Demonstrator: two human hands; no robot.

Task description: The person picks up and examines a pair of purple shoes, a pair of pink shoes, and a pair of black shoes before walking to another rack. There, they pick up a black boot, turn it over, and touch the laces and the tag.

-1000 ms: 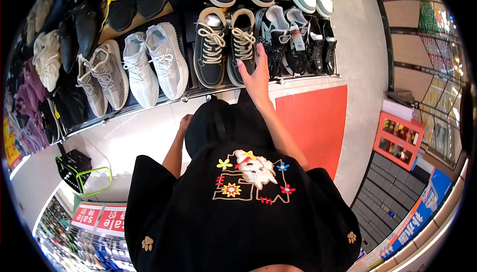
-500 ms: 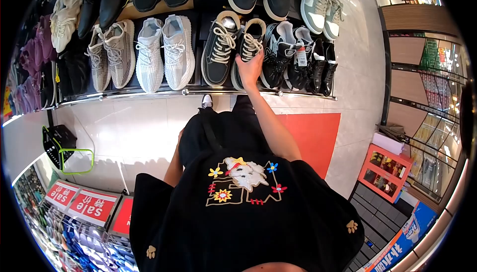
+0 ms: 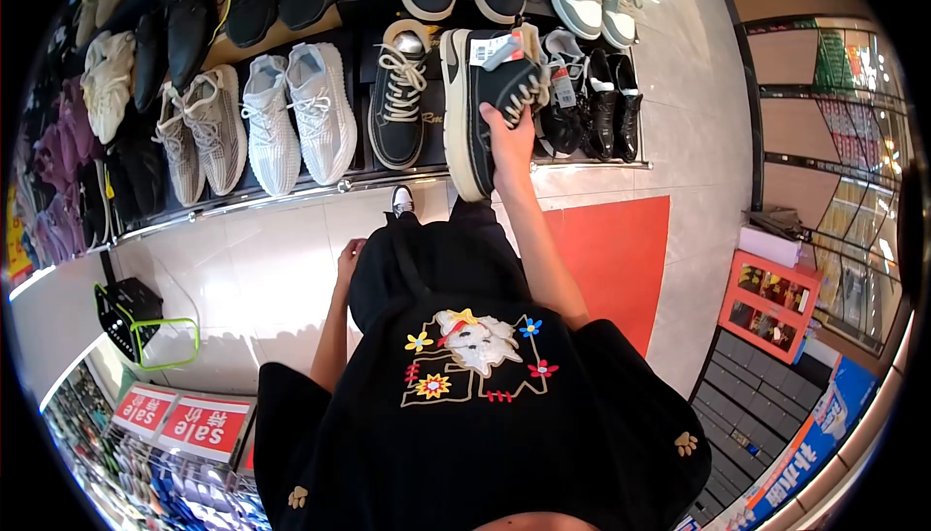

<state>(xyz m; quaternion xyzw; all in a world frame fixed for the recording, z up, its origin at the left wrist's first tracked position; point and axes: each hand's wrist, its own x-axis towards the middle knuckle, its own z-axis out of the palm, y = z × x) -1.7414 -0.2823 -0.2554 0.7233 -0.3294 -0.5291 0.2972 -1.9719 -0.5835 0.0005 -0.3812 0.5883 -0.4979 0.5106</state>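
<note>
My right hand [image 3: 510,141] grips a black sneaker [image 3: 477,95] around its toe end, thumb on the upper. The sneaker is tipped on its side, its cream sole facing left and its beige laces facing right. A white price tag [image 3: 490,50] shows near the heel. Left of it, the matching sneaker [image 3: 398,104] stands on the shelf with something silvery in its opening. Beside my thigh hangs my left hand [image 3: 350,257], holding nothing I can see; its fingers look loosely apart, partly hidden by the black clothing.
White sneakers [image 3: 325,109] and grey sneakers [image 3: 215,133] line the shelf on the left. Shiny black shoes [image 3: 613,109] stand at its right end. A metal rail [image 3: 291,195] runs along the front edge. A black basket [image 3: 126,313] with a green handle sits on the floor at left.
My right hand has lifted the black sneaker off the shelf and turned it onto its side. My left hand has come further into view beside my thigh. The view has shifted slightly.
</note>
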